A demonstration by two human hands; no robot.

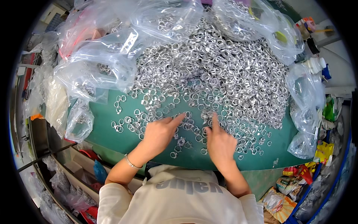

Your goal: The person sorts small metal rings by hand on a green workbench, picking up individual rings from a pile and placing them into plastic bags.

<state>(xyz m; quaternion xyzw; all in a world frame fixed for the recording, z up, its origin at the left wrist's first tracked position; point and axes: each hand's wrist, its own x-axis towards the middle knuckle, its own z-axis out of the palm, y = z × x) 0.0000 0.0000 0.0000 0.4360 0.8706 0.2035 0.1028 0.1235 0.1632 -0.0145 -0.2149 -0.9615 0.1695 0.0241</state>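
A large heap of silver metal rings (246,78) covers the far part of a green table (104,128), with looser rings spread toward me. My left hand (160,134), a bangle on its wrist, reaches into the loose rings. Its index finger is stretched out, its tip at several rings, and nothing shows gripped in it. To its right, my right hand (220,143) has its index finger pointing at the near edge of the heap and its thumb held apart. Its other fingers are curled, and I see no ring held in it. Below both palms the view is hidden.
Clear plastic bags (100,67) holding rings lie along the table's far and left sides. More bags (304,108) hang at the right edge beside a white bottle (316,64). Open drawers (80,168) stand at lower left. Colourful packets (281,205) lie at lower right.
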